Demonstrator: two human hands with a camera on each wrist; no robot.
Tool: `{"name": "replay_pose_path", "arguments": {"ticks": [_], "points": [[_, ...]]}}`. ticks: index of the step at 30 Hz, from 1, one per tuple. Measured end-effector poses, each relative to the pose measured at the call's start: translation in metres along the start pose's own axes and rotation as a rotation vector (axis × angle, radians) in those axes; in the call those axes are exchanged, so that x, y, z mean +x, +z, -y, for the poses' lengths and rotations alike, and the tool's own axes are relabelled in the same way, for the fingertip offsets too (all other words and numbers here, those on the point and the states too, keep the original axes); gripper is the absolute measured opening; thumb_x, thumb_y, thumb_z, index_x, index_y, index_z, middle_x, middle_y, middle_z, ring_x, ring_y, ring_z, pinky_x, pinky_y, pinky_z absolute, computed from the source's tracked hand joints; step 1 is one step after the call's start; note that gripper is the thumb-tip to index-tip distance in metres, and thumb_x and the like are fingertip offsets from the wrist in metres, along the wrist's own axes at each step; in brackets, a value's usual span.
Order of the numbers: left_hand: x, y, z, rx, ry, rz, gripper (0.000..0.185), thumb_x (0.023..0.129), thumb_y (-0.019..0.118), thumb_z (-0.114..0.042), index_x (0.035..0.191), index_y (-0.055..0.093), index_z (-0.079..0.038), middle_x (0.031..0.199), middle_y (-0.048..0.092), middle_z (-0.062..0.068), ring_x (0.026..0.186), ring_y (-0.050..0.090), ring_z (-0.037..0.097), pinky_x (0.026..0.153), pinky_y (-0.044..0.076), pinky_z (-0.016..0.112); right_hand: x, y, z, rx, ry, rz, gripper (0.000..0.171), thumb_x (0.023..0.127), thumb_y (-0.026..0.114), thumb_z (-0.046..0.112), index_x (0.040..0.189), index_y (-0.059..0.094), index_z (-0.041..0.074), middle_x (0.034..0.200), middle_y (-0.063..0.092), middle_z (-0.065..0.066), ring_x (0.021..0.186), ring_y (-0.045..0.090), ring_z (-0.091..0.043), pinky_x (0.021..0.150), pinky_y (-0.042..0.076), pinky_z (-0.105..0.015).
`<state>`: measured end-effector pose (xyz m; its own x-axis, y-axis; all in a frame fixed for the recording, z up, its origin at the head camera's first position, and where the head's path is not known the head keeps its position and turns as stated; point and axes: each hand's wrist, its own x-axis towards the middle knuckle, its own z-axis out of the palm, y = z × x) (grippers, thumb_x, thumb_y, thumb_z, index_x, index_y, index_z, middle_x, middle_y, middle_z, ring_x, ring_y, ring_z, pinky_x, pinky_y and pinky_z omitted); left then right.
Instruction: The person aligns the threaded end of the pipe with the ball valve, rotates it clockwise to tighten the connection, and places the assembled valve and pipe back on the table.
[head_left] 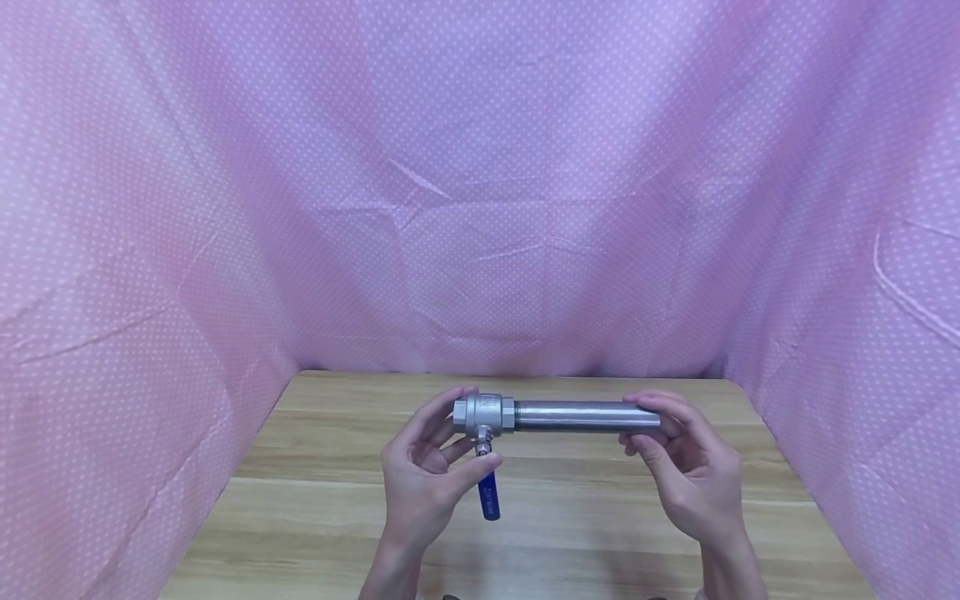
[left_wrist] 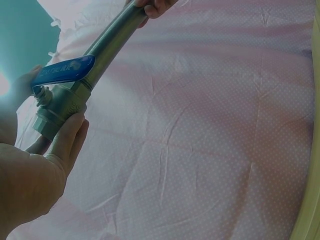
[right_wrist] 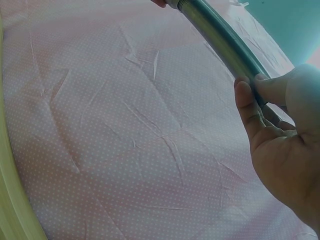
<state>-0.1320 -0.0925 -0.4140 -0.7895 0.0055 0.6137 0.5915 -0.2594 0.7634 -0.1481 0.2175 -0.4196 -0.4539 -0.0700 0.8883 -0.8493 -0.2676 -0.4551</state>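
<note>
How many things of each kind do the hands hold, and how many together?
Ball valve, metal, with a blue handle: 1, gripped by the left hand
Metal pipe, joined to the valve: 1, its far end held by the right hand
Total: 2 things, held above the wooden table

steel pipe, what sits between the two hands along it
Head view: between left hand and right hand runs bare steel pipe, joined to the valve.

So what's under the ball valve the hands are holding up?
Its blue lever handle hangs below the ball valve, with bare wooden table beneath. The left hand covers part of the handle and table.
</note>
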Motion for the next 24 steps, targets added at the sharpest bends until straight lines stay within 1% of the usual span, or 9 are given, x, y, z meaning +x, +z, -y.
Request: {"name": "replay_pose_path", "arguments": {"ticks": [3, 5, 6, 10, 11, 13, 17, 20, 24], "points": [[-0.0001, 0.0001, 0.0001, 0.002, -0.003, -0.001, 0.077, 0.078, 0.085, 0.025, 0.149, 0.057, 0.017, 0.149, 0.075, 0.008, 0.129, 0.079, 0.019, 0.104, 0.073, 0.043, -0.0001, -0.0002, 0.0002, -0.005, -0.001, 0.001, 0.042, 0.092, 0.06, -0.036, 0.131, 0.047, -0.039, 0.142, 0.071, -0.03, 0.105, 0.081, -0.022, 0.083, 0.071, -0.025], [-0.0001, 0.0, 0.0002, 0.004, -0.004, -0.002, 0.077, 0.078, 0.085, 0.025, 0.149, 0.057, 0.016, 0.149, 0.075, 0.01, 0.129, 0.079, 0.02, 0.104, 0.073, 0.043, 0.0, -0.0003, 0.0002, -0.008, -0.001, 0.001, 0.041, 0.092, 0.06, -0.036, 0.131, 0.047, -0.039, 0.141, 0.071, -0.03, 0.105, 0.081, -0.022, 0.083, 0.071, -0.025], [-0.0002, 0.0, 0.0003, 0.006, -0.004, -0.003, 0.077, 0.078, 0.085, 0.025, 0.149, 0.058, 0.015, 0.149, 0.075, 0.011, 0.129, 0.079, 0.02, 0.104, 0.073, 0.043, 0.0, -0.0004, 0.0002, -0.009, 0.0, 0.001, 0.041, 0.092, 0.06, -0.036, 0.131, 0.047, -0.039, 0.141, 0.072, -0.03, 0.104, 0.081, -0.022, 0.083, 0.071, -0.025], [-0.0004, -0.0001, 0.0008, 0.012, -0.002, -0.004, 0.077, 0.078, 0.085, 0.025, 0.149, 0.058, 0.015, 0.148, 0.072, 0.027, 0.129, 0.079, 0.02, 0.103, 0.073, 0.043, -0.0002, -0.0006, 0.0, -0.015, 0.002, 0.0, 0.041, 0.092, 0.061, -0.036, 0.13, 0.048, -0.039, 0.14, 0.072, -0.03, 0.104, 0.081, -0.022, 0.084, 0.072, -0.025], [-0.0004, -0.0002, 0.0009, 0.013, -0.003, -0.004, 0.077, 0.078, 0.085, 0.025, 0.149, 0.058, 0.014, 0.148, 0.072, 0.027, 0.129, 0.079, 0.02, 0.103, 0.073, 0.043, -0.0002, -0.0006, 0.0, -0.016, 0.003, -0.001, 0.041, 0.092, 0.061, -0.036, 0.13, 0.048, -0.039, 0.14, 0.072, -0.029, 0.104, 0.081, -0.021, 0.084, 0.072, -0.025], [-0.0005, -0.0002, 0.0009, 0.014, -0.003, -0.004, 0.078, 0.078, 0.085, 0.025, 0.15, 0.058, 0.014, 0.149, 0.072, 0.026, 0.129, 0.079, 0.02, 0.103, 0.073, 0.043, -0.0003, -0.0007, 0.0001, -0.022, 0.006, -0.003, 0.041, 0.092, 0.061, -0.036, 0.13, 0.048, -0.039, 0.139, 0.073, -0.029, 0.104, 0.081, -0.021, 0.084, 0.072, -0.024], [-0.0005, -0.0001, 0.0008, 0.013, -0.006, -0.003, 0.077, 0.078, 0.085, 0.025, 0.15, 0.058, 0.014, 0.149, 0.075, 0.013, 0.129, 0.079, 0.021, 0.103, 0.073, 0.043, -0.0003, -0.0005, 0.0002, -0.025, 0.012, -0.005, 0.041, 0.092, 0.062, -0.036, 0.13, 0.048, -0.039, 0.139, 0.073, -0.028, 0.102, 0.081, -0.021, 0.083, 0.072, -0.024], [-0.0004, 0.0, 0.0006, 0.01, -0.006, -0.003, 0.077, 0.078, 0.085, 0.025, 0.149, 0.058, 0.015, 0.149, 0.075, 0.01, 0.129, 0.079, 0.02, 0.103, 0.073, 0.043, -0.0004, -0.0002, 0.0001, -0.022, 0.014, -0.007, 0.041, 0.092, 0.062, -0.036, 0.13, 0.048, -0.039, 0.138, 0.073, -0.028, 0.101, 0.08, -0.02, 0.082, 0.071, -0.024], [-0.0002, 0.0, 0.0002, 0.012, -0.01, -0.006, 0.077, 0.078, 0.085, 0.025, 0.149, 0.058, 0.015, 0.149, 0.075, 0.011, 0.129, 0.079, 0.02, 0.103, 0.073, 0.043, -0.0006, -0.0001, -0.0003, -0.017, 0.012, -0.009, 0.041, 0.092, 0.062, -0.035, 0.13, 0.048, -0.039, 0.138, 0.074, -0.028, 0.101, 0.079, -0.02, 0.082, 0.071, -0.024]]}}
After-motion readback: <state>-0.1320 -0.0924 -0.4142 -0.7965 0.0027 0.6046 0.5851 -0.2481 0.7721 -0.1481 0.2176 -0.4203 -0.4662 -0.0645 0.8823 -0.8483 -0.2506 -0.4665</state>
